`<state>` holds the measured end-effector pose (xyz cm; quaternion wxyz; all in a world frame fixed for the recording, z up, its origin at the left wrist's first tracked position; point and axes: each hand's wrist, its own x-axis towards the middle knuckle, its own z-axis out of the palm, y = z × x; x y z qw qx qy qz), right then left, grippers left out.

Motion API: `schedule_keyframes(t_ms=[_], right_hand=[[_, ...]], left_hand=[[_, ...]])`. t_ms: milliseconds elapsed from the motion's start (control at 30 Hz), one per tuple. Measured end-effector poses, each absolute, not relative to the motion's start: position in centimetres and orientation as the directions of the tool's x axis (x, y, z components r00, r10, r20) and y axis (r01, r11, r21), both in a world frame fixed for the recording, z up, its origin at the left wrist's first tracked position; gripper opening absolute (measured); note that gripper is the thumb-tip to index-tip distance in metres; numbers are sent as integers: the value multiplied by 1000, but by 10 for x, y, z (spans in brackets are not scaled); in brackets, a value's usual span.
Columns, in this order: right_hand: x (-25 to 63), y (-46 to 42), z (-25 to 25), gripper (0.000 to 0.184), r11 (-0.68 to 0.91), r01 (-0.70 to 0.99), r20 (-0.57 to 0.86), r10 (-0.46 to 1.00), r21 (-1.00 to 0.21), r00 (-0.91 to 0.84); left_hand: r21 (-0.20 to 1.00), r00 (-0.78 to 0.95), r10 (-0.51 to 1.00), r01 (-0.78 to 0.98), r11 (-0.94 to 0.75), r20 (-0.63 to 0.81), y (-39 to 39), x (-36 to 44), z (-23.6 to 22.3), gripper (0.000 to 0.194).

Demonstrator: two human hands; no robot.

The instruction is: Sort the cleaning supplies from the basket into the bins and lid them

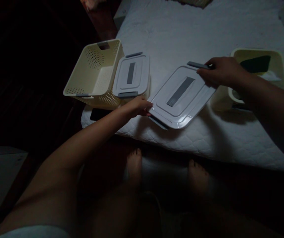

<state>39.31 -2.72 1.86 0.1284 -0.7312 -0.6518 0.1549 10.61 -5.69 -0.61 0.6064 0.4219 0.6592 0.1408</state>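
Note:
A white plastic lid [161, 96] with a grey centre strip and grey latches is held tilted above the bed. My left hand [142, 106] grips its near left corner, thumb on top. At the far right end, my right hand [218, 71] is closed on the lid beside a grey latch. Left of it stands a smaller lidded box [143, 77], its own white lid on. A cream bin [258, 52] sits to the right, partly behind my right forearm, with a dark green item [257, 63] and something white inside.
A cream perforated basket [107, 79] stands at the bed's left edge, beside the small box. Under it lies a dark flat object [98, 114]. White quilted bedding [181, 33] covers the bed. A pale cabinet [0, 178] is at lower left. My bare feet are below.

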Motion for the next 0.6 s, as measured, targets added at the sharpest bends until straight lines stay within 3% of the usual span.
schedule_keyframes(t_ms=[200, 600], right_hand=[[387, -18, -17, 35, -112, 907, -9, 993, -406, 118], [397, -69, -26, 49, -220, 733, 10, 955, -643, 295]], left_hand=[[666, 76, 707, 419, 617, -704, -57, 109, -17, 12], [706, 156, 714, 394, 589, -683, -42, 95, -34, 14]])
